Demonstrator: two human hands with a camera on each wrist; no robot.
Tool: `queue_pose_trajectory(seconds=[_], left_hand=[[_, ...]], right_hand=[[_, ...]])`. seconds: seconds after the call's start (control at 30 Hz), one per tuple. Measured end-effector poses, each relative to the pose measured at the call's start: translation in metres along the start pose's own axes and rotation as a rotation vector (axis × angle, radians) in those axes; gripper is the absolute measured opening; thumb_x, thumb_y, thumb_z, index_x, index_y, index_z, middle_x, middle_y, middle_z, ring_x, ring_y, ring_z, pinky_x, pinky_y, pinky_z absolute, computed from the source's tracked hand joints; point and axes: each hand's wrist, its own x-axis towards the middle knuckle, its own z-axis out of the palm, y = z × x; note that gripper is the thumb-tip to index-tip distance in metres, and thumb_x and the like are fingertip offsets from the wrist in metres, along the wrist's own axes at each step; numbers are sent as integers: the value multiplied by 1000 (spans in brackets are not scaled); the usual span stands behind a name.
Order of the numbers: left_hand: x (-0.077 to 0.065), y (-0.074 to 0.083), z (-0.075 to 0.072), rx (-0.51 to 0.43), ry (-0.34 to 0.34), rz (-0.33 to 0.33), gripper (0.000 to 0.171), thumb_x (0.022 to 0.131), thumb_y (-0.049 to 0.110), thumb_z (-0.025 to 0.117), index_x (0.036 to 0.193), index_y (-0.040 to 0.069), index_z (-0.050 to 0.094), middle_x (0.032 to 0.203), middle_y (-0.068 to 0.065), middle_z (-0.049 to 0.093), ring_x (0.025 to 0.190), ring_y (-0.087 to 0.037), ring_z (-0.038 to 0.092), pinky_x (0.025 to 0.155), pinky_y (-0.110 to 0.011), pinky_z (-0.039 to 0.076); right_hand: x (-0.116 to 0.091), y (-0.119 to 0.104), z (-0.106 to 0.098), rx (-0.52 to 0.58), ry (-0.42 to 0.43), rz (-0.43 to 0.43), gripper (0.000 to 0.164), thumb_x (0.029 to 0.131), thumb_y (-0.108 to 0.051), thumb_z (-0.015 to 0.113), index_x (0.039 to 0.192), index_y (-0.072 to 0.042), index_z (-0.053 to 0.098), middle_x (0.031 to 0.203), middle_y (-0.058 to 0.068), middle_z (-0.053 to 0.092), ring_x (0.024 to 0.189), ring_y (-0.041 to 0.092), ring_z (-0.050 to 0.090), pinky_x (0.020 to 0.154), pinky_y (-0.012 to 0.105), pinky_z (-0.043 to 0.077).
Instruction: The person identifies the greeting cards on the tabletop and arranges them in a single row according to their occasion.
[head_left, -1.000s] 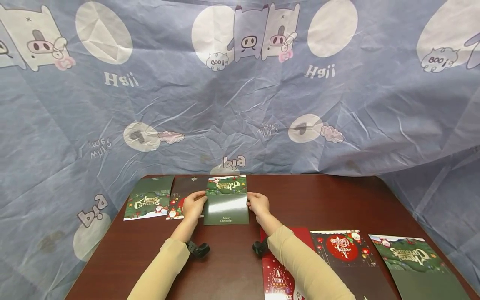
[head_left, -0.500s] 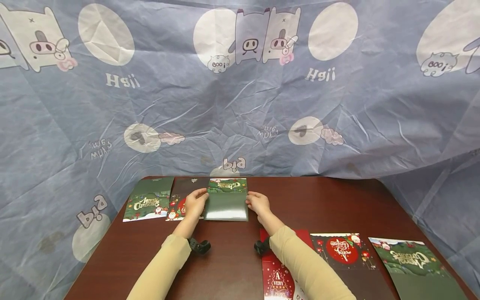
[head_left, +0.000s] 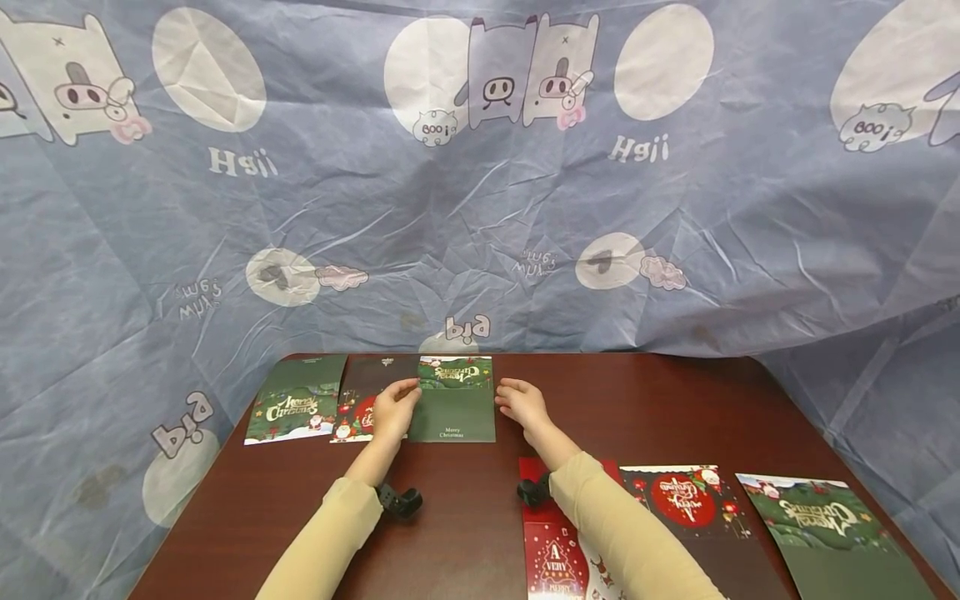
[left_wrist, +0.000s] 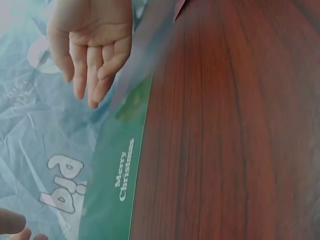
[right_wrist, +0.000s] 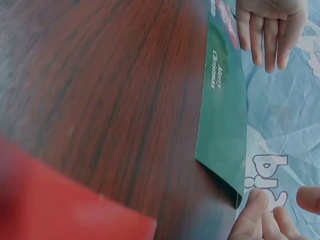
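An unfolded green Christmas card lies at the table's far edge in the head view, its illustrated panel at the back and "Merry Christmas" in front. My left hand is at its left edge, fingers relaxed, partly covering a dark card beside it. Just off the right edge is my right hand, fingers loosely bent around nothing. In the left wrist view the right hand shows its palm with fingers extended. The right wrist view has the green card slightly raised at its near corner, close to my right fingertips.
Another green card lies at the far left. Near the front right are a red card, a dark card with a red circle and a green card. A blue cartoon-print cloth hangs behind the brown table.
The green card has been lowered flat beside the dark card. My right hand has let go and moved slightly right; the left hand's fingers have loosened at the card's edge.
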Motion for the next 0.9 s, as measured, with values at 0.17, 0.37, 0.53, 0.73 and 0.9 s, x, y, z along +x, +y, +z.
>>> queue_pose_trajectory(seconds=[0.17, 0.37, 0.53, 0.73, 0.9], left_hand=[[-3, 2, 4, -48, -35, -25, 29, 87, 8, 62, 114, -3, 64, 114, -19, 63, 107, -27, 58, 88, -37, 47], [-10, 4, 9, -78, -57, -5, 29, 87, 9, 63, 114, -4, 63, 113, -17, 64, 107, -26, 58, 86, -37, 47], [-19, 7, 14, -122, -93, -2, 28, 88, 7, 62, 113, -4, 63, 114, -19, 63, 107, -26, 58, 85, -33, 47], [-29, 11, 19, -156, -139, -2, 26, 88, 5, 61, 113, -4, 63, 115, -22, 62, 102, -23, 60, 79, -27, 50], [-40, 15, 22, -168, -177, 3, 25, 88, 5, 61, 112, -4, 63, 114, -23, 62, 97, -20, 62, 78, -32, 52]], right_hand=[[-3, -3, -6, -14, -8, -17, 39, 93, -10, 54, 130, 4, 51, 123, 24, 56, 106, 34, 59, 84, 35, 51], [-6, -5, -11, -77, -30, -42, 40, 93, -13, 55, 130, 2, 51, 125, 23, 55, 107, 33, 59, 85, 38, 50], [-12, -6, -15, -164, -64, -90, 39, 93, -15, 55, 129, 0, 53, 123, 22, 57, 106, 33, 59, 89, 46, 47], [-22, -7, -22, -193, -109, -118, 40, 93, -14, 55, 130, 2, 52, 123, 24, 56, 107, 35, 58, 89, 48, 47], [-28, -6, -28, -194, -125, -113, 40, 92, -15, 56, 129, 1, 53, 123, 24, 57, 106, 33, 59, 88, 45, 48]])
